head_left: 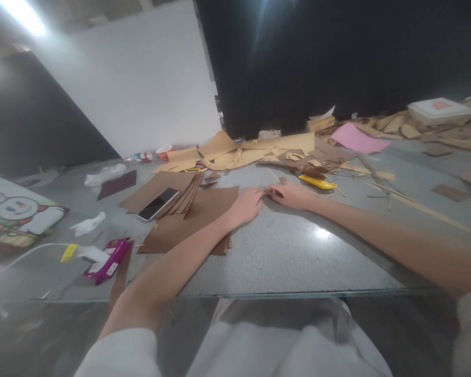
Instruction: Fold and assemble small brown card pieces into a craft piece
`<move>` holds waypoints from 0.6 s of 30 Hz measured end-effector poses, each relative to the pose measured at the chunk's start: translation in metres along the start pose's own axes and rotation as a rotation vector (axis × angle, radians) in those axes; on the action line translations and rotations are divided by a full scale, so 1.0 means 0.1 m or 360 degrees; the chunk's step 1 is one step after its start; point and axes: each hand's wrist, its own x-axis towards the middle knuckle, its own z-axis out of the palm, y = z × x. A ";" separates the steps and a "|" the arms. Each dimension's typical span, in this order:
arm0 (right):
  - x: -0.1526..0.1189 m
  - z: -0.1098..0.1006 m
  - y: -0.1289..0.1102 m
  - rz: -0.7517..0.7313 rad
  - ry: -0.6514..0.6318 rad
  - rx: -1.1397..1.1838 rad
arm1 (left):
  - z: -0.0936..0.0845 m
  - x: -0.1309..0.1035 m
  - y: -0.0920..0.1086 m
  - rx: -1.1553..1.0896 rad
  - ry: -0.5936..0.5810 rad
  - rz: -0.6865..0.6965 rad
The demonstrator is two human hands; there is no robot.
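Note:
My left hand [249,204] and my right hand [292,195] meet over the grey table, fingertips almost touching. Both have their fingers curled and closed at a small dark brown bit between them, too small and blurred to name. Beneath my left wrist lie brown paper sheets [196,222]. A yellow utility knife [317,182] rests just beyond my right hand, beside brown scraps [298,163]. To the left, a smartphone [158,204] lies on a fanned stack of brown sheets [186,195].
A purple tissue pack [108,260], crumpled white tissues [88,224] and a cartoon-printed bag [19,212] are at the left. Tan paper [220,149], a pink sheet [357,138] and a white lidded box [439,111] lie along the back. Thin strips [427,207] stretch across the right.

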 end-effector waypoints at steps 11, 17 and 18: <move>-0.01 0.04 0.03 0.0034 0.0035 -0.0043 | 0.00 -0.01 0.01 0.0017 -0.0012 -0.0027; -0.01 0.01 0.00 0.0108 0.0068 -0.0069 | 0.02 -0.01 0.00 -0.0005 0.0012 -0.0057; -0.01 0.01 -0.01 0.0108 0.0075 -0.0070 | 0.03 -0.01 -0.01 -0.0011 0.0020 -0.0051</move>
